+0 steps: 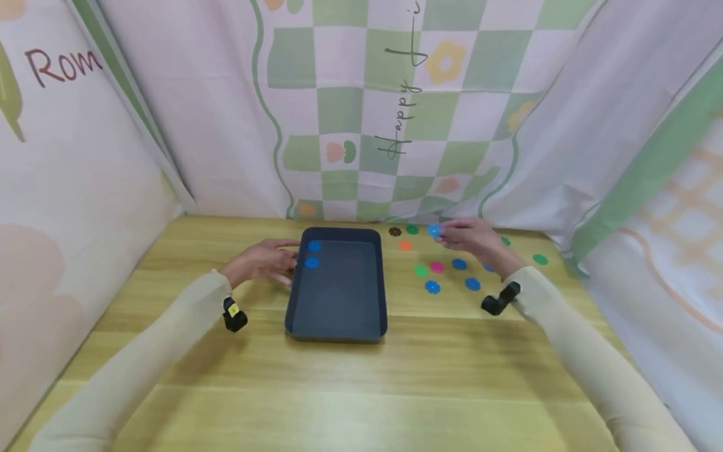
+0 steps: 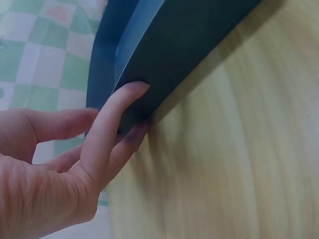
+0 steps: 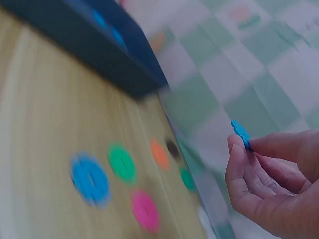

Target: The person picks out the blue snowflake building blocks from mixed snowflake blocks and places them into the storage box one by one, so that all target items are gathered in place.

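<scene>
A dark blue tray point(image 1: 339, 314) lies on the wooden table with two blue flower discs point(image 1: 312, 262) in its far left corner. My left hand point(image 1: 265, 260) rests against the tray's left wall point(image 2: 164, 55), fingers straight and touching it. My right hand point(image 1: 471, 238) is lifted over the table's far right and pinches a blue flower disc point(image 3: 241, 133) between thumb and fingers. Below it lie several loose discs: blue point(image 1: 432, 287), green point(image 1: 420, 270), pink point(image 1: 437, 267), orange point(image 1: 405, 245).
Patterned cloth walls point(image 1: 395, 125) close in the table on the back and both sides. More discs, a brown one point(image 1: 395, 231) and a green one point(image 1: 540, 258), lie near the back edge and right. Bare wood point(image 1: 395, 389) stretches in front of the tray.
</scene>
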The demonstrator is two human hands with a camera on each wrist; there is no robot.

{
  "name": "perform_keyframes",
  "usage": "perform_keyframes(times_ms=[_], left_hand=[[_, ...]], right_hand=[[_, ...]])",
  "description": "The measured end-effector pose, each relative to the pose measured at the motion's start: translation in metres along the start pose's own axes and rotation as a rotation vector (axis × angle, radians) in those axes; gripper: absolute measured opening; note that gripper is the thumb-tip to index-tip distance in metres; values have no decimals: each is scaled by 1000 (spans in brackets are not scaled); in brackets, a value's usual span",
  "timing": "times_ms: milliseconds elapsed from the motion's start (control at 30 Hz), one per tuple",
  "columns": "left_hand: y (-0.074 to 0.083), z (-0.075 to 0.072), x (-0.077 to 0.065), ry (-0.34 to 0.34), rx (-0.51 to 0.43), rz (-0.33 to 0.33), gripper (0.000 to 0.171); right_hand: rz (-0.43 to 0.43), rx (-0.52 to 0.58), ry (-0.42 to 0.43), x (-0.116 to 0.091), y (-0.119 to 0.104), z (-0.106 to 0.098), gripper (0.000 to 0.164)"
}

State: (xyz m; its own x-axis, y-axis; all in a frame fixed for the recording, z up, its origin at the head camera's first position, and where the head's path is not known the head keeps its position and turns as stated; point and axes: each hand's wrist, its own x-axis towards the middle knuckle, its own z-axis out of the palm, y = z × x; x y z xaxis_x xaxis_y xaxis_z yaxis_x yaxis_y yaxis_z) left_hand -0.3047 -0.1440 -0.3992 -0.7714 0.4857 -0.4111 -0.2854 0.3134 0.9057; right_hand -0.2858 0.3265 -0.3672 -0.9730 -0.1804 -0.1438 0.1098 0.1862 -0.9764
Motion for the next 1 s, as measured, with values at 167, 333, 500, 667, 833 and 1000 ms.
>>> perform_keyframes(times_ms=[167,333,500,667,833,1000], left_hand=[[-2,-5,-2,-11,-3,21,81],[-5,-5,-2,-16,-40,33,80],[-6,-4,-1,-10,-71,33,80],[-6,-2,-1,2,-68,42,79],[-7,-1,-2,-4,-55,41,78],[-9,-2,-4,-15,-49,37,77]], right_hand=[[23,68,-96,13,-7,45,38],[56,90,-161,23,-7,90,37],[89,120,-243,29,-8,130,28],[110,52,-300,41,-10,162,26],[138,-47,-341,53,-7,188,28],[167,-138,-385,62,-3,210,23]])
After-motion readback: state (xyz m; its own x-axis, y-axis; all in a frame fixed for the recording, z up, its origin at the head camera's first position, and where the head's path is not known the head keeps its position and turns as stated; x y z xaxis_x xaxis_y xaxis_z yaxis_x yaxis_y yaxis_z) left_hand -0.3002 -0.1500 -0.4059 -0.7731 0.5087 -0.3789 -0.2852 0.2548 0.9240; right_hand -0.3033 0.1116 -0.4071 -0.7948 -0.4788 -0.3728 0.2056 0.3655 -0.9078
